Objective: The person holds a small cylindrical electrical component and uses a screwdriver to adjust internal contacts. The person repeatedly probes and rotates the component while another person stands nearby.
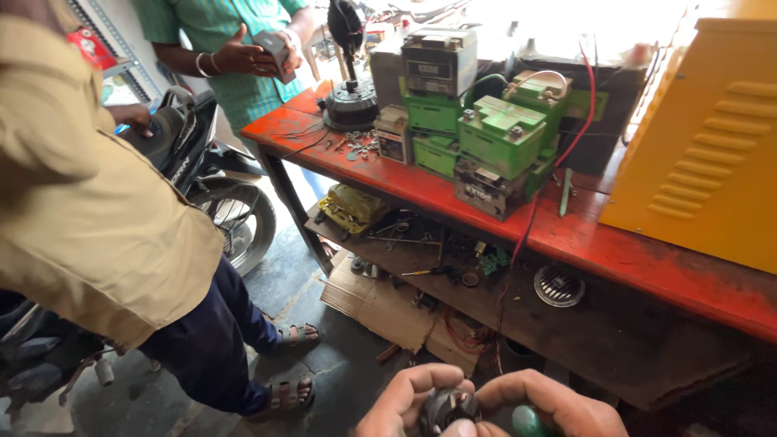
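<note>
At the bottom edge of the view, above the concrete floor [340, 380] and carried by no surface, the left hand [401, 400] curls its fingers round the left side of a small round dark metal part [447, 409] with a ribbed face. The part sits squarely between both hands, touching each, so neither is nearer. The right hand [558, 405] closes on its right side, also holding a green rounded tool handle [526, 422] against the palm. Its long axis cannot be told. Behind stands the red-topped metal workbench [647, 259].
</note>
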